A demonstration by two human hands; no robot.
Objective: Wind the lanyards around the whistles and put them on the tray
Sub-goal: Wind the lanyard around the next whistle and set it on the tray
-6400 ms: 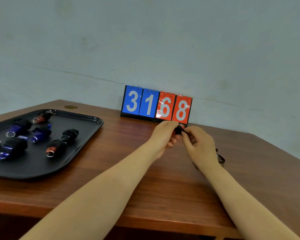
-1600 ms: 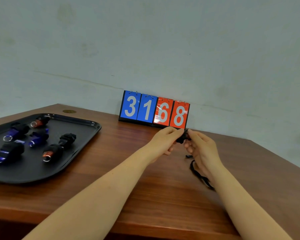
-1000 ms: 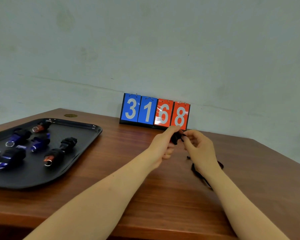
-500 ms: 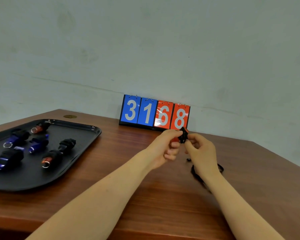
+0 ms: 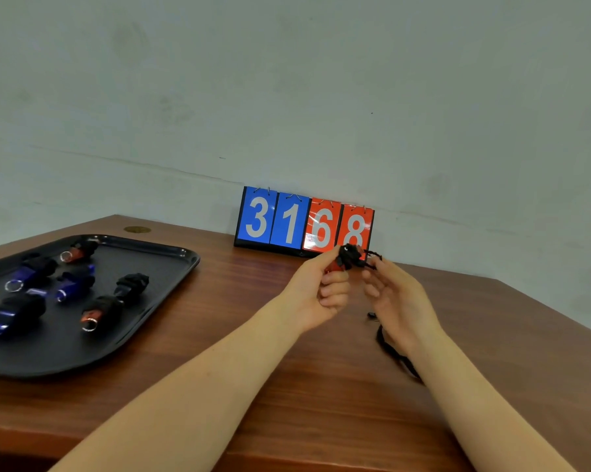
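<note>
I see the left hand (image 5: 316,287) pinching the whistle (image 5: 344,261); the right hand (image 5: 398,298), just beside, pinches the lanyard (image 5: 394,352), which trails down right to the table (image 5: 253,335).

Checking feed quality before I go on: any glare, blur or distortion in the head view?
Head view: glare on the red cards of the scoreboard; wide-angle bending at the table edges; whistle between the hands slightly soft; tray evenly lit.
</note>
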